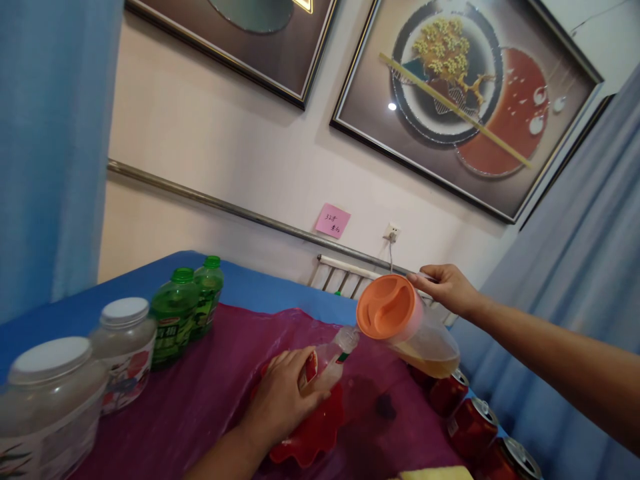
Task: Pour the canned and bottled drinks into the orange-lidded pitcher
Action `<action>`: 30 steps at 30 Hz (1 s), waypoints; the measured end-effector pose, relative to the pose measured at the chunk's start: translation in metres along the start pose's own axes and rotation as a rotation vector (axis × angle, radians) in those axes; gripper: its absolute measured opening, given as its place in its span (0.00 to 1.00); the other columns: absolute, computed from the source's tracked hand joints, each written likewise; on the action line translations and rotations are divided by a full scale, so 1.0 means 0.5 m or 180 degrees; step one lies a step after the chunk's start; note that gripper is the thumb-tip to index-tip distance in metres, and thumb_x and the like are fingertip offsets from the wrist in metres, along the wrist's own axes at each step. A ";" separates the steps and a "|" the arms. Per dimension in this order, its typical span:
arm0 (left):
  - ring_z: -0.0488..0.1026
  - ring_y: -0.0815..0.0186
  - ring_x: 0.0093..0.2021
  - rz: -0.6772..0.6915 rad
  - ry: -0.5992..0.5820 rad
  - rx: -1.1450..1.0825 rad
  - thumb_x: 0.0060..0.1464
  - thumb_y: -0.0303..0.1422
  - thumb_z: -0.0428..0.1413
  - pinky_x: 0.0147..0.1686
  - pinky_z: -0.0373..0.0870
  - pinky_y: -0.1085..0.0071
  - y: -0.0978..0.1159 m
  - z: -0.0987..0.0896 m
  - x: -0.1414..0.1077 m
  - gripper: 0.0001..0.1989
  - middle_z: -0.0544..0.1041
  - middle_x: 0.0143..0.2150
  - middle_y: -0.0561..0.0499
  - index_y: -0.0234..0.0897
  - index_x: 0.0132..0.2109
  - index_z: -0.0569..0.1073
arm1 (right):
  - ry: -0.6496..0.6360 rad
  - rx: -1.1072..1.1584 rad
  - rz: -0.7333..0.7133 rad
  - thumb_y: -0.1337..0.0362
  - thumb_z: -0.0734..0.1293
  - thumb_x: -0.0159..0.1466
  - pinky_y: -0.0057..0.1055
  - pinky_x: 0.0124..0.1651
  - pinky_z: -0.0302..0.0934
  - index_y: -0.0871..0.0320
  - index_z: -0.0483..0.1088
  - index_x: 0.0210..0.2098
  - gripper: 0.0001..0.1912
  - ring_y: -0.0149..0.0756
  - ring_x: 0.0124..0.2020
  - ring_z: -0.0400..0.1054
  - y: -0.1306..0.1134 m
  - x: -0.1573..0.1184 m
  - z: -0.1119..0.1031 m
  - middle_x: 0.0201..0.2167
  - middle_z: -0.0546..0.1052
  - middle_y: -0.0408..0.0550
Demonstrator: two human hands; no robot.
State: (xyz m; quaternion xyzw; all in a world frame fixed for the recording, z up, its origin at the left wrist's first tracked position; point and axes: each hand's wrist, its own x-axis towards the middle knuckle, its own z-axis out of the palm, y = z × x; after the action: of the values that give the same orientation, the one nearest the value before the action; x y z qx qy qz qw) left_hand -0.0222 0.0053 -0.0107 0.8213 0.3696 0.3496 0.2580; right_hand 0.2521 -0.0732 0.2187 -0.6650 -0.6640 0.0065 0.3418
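My left hand point(277, 397) is closed around a clear bottle point(345, 340) with a red label, its open neck leaning up and to the right. Beneath the bottle sits a red bowl point(317, 433) with a scalloped rim, partly covered by my hand. My right hand point(453, 288) grips the handle of a clear pitcher point(435, 337) with an orange lid point(387, 307). The pitcher is tipped to the left, and yellowish liquid lies along its lower side. Its lid edge is at the bottle's mouth; I cannot tell whether liquid flows between them.
Two green bottles point(175, 313) and two white-lidded jars point(125, 353) line the left side. Red cans point(473, 423) stand along the right edge. A yellow cloth-like item point(435, 473) lies at the front. Purple sheeting point(200, 407) covers part of the blue tabletop point(255, 280).
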 end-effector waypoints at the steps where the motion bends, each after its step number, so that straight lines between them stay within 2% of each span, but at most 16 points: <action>1: 0.73 0.50 0.54 -0.0004 -0.0013 0.0005 0.44 0.38 0.67 0.57 0.63 0.56 0.001 0.000 0.000 0.29 0.79 0.52 0.45 0.42 0.55 0.72 | -0.0003 0.0003 0.0010 0.33 0.68 0.52 0.28 0.21 0.38 0.53 0.50 0.16 0.34 0.26 0.20 0.42 0.000 0.000 0.000 0.17 0.48 0.36; 15: 0.73 0.52 0.53 0.0012 -0.0013 -0.0020 0.44 0.37 0.67 0.56 0.64 0.57 -0.005 0.002 0.001 0.30 0.79 0.51 0.46 0.40 0.56 0.72 | -0.0005 -0.0021 -0.0019 0.34 0.68 0.53 0.27 0.21 0.38 0.53 0.49 0.17 0.34 0.25 0.20 0.41 -0.003 -0.001 -0.004 0.17 0.47 0.36; 30: 0.73 0.51 0.52 0.0048 0.0024 -0.0014 0.44 0.39 0.67 0.55 0.64 0.57 -0.004 0.003 0.000 0.29 0.79 0.50 0.46 0.42 0.54 0.73 | 0.0036 -0.0058 -0.0044 0.35 0.68 0.53 0.27 0.20 0.39 0.53 0.49 0.17 0.34 0.25 0.20 0.41 0.001 -0.004 -0.009 0.17 0.47 0.36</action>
State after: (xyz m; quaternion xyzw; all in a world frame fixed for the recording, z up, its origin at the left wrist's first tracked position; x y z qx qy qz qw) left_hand -0.0220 0.0060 -0.0128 0.8222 0.3636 0.3555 0.2557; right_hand 0.2544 -0.0767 0.2210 -0.6635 -0.6667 -0.0056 0.3396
